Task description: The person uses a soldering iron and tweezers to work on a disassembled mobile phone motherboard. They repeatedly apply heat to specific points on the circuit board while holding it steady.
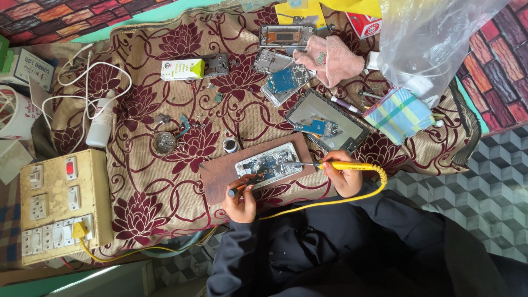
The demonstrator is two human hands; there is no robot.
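An opened phone (269,164) with its circuit board showing lies on a brown wooden board (220,179) on the flowered cloth. My right hand (342,177) grips a yellow soldering iron (341,165), its tip over the phone's right side. A yellow cord runs from the iron around my wrist toward the left. My left hand (240,202) holds a small orange-handled tool (246,183) against the phone's lower left edge. Dark sleeves cover both arms.
A switchboard with sockets (63,206) sits at the left. A white bottle (102,120), small round tins (164,142), a white box (181,69), several phone frames and boards (286,80), a pink cloth (330,59), a checked cloth (399,114) and a plastic bag (434,38) crowd the far side.
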